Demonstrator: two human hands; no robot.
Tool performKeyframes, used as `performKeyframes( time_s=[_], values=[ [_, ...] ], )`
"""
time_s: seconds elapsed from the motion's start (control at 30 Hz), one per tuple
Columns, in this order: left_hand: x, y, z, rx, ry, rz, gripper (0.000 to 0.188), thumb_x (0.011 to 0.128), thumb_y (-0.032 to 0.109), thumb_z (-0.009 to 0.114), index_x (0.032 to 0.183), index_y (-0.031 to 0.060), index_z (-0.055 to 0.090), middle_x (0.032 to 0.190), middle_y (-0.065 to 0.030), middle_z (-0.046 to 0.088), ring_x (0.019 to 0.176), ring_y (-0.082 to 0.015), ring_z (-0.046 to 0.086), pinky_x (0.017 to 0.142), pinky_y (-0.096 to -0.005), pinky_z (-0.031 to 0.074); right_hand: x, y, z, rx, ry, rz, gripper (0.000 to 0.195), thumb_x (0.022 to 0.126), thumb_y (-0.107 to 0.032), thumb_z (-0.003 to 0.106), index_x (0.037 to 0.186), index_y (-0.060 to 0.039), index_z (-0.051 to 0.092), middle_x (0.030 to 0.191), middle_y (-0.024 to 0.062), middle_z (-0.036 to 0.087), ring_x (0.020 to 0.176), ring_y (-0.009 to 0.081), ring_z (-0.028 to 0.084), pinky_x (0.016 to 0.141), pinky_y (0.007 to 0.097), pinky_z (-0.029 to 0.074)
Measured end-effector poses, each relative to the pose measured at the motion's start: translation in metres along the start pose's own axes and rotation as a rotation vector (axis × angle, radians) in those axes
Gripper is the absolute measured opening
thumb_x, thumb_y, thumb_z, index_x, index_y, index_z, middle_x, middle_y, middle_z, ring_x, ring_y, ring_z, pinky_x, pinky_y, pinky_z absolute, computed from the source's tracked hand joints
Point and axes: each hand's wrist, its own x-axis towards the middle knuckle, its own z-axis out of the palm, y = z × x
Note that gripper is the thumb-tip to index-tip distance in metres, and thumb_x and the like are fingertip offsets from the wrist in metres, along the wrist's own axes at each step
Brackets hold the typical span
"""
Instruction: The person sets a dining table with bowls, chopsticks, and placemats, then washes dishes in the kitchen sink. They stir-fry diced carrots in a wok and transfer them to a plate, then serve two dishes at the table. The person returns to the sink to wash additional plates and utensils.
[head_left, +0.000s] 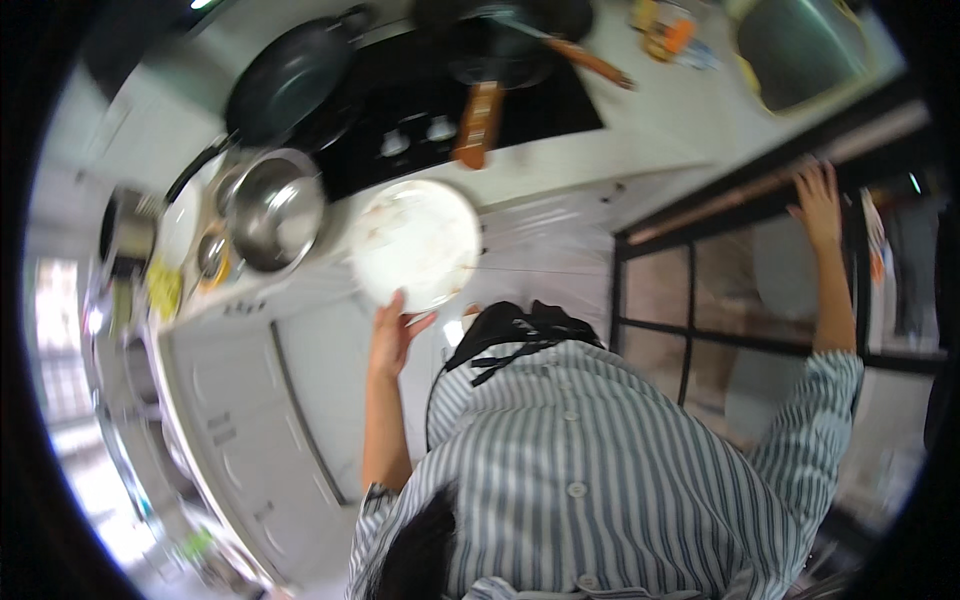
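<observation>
A white round plate with brownish smears of food lies tilted in front of me, off the counter's front edge. My left hand grips its near rim, with the thumb and a finger visible and the other fingers partly hidden. Far to the right, my right hand rests with spread fingers against the black frame of a glass-paned door. Whether the fingers curl around that frame is hidden by the angle and blur.
A steel bowl stands on the counter, left of the plate. Behind are a black wok and a wooden-handled pan on the black hob. A sink is at back right. Drawers lie below left.
</observation>
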Motion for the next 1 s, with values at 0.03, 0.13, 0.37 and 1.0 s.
performKeyframes(
  time_s=[0.03, 0.13, 0.37, 1.0],
  values=[
    [-0.005, -0.001, -0.004, -0.001, -0.001, -0.03, 0.047, 0.091, 0.03, 0.056, 0.113, -0.0098, 0.045, 0.106, -0.0199, 0.06, 0.092, -0.0287, 0.063, 0.079, -0.0372, 0.057, 0.002, -0.005, -0.007, -0.071, 0.025, 0.003, 0.076, 0.068, -0.031, 0.072, 0.134, -0.0091, 0.04, 0.144, 0.0074, 0.033, 0.137, 0.0243, 0.023, 0.116, 0.0435, 0.009],
    [-0.02, 0.001, -0.013, 0.012, -0.071, -0.049, 0.047, 0.093, 0.034, 0.051, 0.117, -0.0069, 0.047, 0.109, -0.016, 0.06, 0.096, -0.0246, 0.061, 0.082, -0.0368, 0.056, 0.01, 0.008, 0.013, -0.025, 0.178, -0.053, 0.084, 0.067, -0.033, 0.073, 0.136, -0.0099, 0.032, 0.149, 0.0084, 0.022, 0.138, 0.0252, 0.018, 0.115, 0.0439, 0.011],
    [-0.076, -0.024, -0.054, -0.14, 0.085, -0.044, 0.048, 0.095, 0.034, 0.047, 0.127, -0.0024, 0.042, 0.119, -0.0148, 0.054, 0.101, -0.0229, 0.059, 0.082, -0.0329, 0.056, 0.055, 0.018, 0.073, -0.166, 0.142, -0.024, 0.11, 0.059, -0.036, 0.076, 0.146, -0.0133, 0.014, 0.153, 0.0076, 0.007, 0.141, 0.0252, 0.009, 0.117, 0.043, 0.008],
    [-0.26, -0.016, -0.335, -0.575, 0.614, 0.45, 0.043, 0.098, 0.03, 0.042, 0.126, -0.0025, 0.04, 0.119, -0.0176, 0.054, 0.103, -0.025, 0.059, 0.083, -0.0378, 0.056, 0.042, -0.564, -0.115, 1.0, 0.138, -0.637, 0.039, 0.083, -0.031, 0.061, 0.111, -0.0061, 0.052, 0.094, 0.0107, 0.051, 0.085, 0.0245, 0.046, 0.073, 0.0422, 0.035]
  ],
)
